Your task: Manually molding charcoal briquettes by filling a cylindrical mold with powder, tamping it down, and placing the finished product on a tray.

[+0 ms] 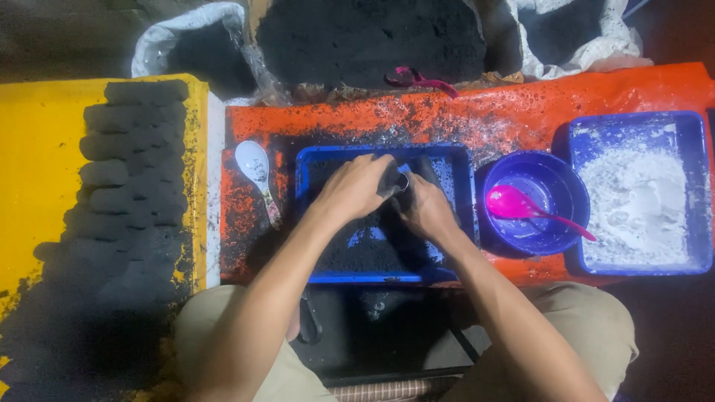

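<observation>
Tube (403, 181), a small dark metal one, is sitting between both hands over the blue tray (313, 160) of black powder on the orange table (521, 112). Nearest the person, the left hand (356, 187) is closing around the tube from the left, and the right hand (426, 208) is pressing against it from the right, fingers curled. Beside the tray, a white spoon (253, 165) is lying on the left, and a purple bowl (555, 216) with a pink spoon (514, 204) is standing on the right. Further right, a blue tray of white powder (640, 201) is resting. Rows of black blocks (123, 149) are drying on a yellow board (37, 164), and sacks of black powder (365, 37) are standing beyond the table.
</observation>
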